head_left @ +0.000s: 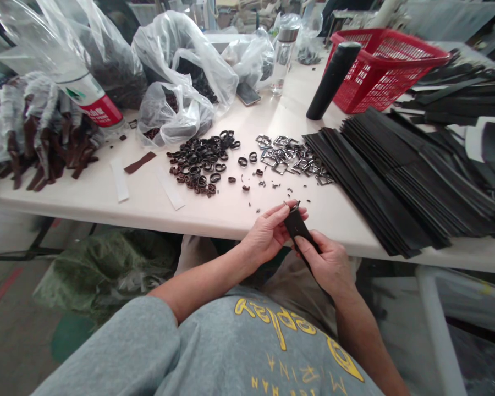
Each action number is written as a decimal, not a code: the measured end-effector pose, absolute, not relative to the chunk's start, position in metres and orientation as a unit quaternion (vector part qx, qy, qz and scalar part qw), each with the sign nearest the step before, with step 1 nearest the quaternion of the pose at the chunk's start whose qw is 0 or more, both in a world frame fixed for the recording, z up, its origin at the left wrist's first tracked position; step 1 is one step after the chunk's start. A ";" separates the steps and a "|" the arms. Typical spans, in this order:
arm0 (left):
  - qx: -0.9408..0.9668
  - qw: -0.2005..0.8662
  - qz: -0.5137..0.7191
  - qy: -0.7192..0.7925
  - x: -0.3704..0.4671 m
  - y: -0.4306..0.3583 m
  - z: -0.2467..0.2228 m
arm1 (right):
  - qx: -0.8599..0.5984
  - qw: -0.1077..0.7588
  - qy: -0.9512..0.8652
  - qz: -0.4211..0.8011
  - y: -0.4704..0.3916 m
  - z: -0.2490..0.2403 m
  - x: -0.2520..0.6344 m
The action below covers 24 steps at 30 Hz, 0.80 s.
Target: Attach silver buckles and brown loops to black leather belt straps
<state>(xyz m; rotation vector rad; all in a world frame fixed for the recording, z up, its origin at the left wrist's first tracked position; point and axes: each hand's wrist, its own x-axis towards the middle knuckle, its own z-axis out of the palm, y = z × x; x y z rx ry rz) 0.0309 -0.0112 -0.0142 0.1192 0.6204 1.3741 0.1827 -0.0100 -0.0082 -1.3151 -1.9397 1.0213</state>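
A black leather strap [298, 224] is held between my two hands at the table's front edge, with a small metal buckle [291, 205] at its upper end. My left hand [270, 228] pinches the buckle end, thumb on top. My right hand [328, 258] grips the strap lower down, its thumb lying flat along it. Beyond my hands, loose metal buckles [297, 162] lie in a pile, with black and brown strap loops [202, 165] heaped to their left. Tiny metal bits [275, 186] are scattered just past my fingers. A stack of black straps [412, 176] lies to the right.
A red plastic basket [379, 66], a black cylinder [334, 80] and a glass bottle [284, 60] stand toward the back. Plastic bags [181, 71] and wrapped brown straps [45, 126] fill the left. A white bin [433, 324] sits below the table at right.
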 end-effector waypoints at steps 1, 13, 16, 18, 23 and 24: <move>0.057 0.732 0.616 0.285 0.030 -0.012 -0.014 | -0.492 0.285 -0.729 0.381 -0.009 -0.008 0.184; 0.123 0.736 0.589 0.310 0.047 -0.022 -0.017 | -0.505 0.328 -0.712 0.362 -0.007 -0.005 0.181; 0.104 0.725 0.604 0.312 0.050 -0.023 -0.017 | -0.497 0.323 -0.717 0.367 -0.007 -0.005 0.185; 0.088 0.717 0.616 0.313 0.049 -0.022 -0.015 | -0.489 0.301 -0.731 0.369 -0.008 -0.006 0.190; 0.065 0.705 0.629 0.320 0.046 -0.021 -0.010 | -0.490 0.270 -0.740 0.374 -0.015 -0.008 0.200; 0.063 0.711 0.622 0.322 0.047 -0.021 -0.009 | -0.490 0.278 -0.737 0.373 -0.016 -0.009 0.199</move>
